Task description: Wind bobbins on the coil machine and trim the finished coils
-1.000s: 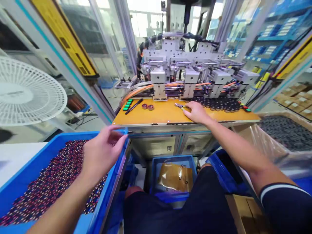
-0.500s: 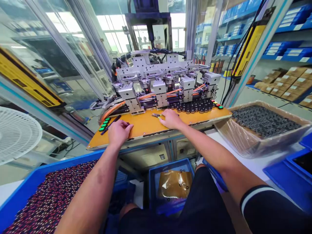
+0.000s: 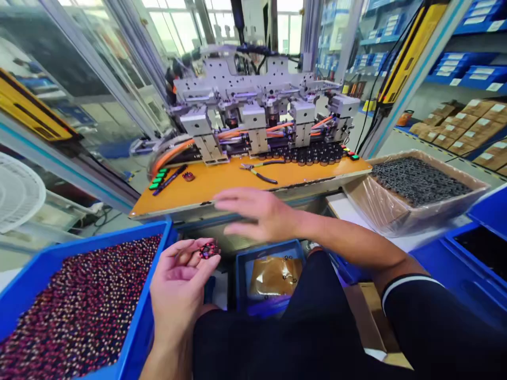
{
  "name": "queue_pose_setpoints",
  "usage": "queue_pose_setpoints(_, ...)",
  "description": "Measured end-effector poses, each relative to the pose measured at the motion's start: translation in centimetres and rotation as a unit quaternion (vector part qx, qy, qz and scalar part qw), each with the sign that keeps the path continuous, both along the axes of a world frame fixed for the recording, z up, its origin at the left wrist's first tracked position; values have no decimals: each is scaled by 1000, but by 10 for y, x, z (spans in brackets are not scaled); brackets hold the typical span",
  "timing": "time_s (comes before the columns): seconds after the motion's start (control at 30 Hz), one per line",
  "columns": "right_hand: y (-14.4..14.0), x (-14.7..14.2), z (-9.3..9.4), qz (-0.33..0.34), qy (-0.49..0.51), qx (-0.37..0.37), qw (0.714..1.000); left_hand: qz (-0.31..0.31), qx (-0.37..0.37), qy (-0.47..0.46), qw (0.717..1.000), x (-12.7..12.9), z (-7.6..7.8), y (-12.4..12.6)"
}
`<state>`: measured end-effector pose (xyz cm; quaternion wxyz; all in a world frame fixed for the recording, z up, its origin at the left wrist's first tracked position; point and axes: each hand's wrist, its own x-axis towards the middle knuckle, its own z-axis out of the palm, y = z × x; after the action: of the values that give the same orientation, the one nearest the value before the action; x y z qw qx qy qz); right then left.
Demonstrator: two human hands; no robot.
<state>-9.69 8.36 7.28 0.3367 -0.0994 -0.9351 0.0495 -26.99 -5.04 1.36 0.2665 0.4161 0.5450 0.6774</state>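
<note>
A small round dark part with red spots [image 3: 208, 250] is pinched between the thumb and fingers of my left hand [image 3: 180, 277], above the near edge of the blue bin. My right hand [image 3: 265, 214] hovers in front of the bench edge, slightly smeared by motion, its fingers stretched out and nothing in them. Beyond it, on the orange bench top [image 3: 216, 182], lie cutting pliers [image 3: 264, 176] with dark and yellow-green handles. A similar reddish part [image 3: 188, 176] rests at the left of the bench, beside a dark pen-like tool [image 3: 170, 179].
A metal machine with several clamping stations [image 3: 253, 126] stands behind the bench. Black round parts [image 3: 312, 154] sit in rows before it. At left is a blue bin [image 3: 138, 327] full of reddish parts; at right, a plastic-lined carton [image 3: 396, 211] of black parts. Below is a blue crate [image 3: 241, 274].
My left hand has come back from the bench toward me, turned palm up with the round part. My right hand has left the pliers on the bench and drawn back, fingers extended.
</note>
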Motion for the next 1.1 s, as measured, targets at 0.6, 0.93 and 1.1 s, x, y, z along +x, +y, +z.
queue_pose_setpoints(0.6,-93,44,-29,241,-65,-368,896,-32,86,59,994,27,-6,-52)
queue_pose_setpoints(0.93,-83,34,-26,64,59,-663,744,-81,118,127,982,34,-14,-59)
queue_pose_setpoints(1.1,-107,14,-39,72,131,-717,681,-72,121,102,985,41,-10,-58)
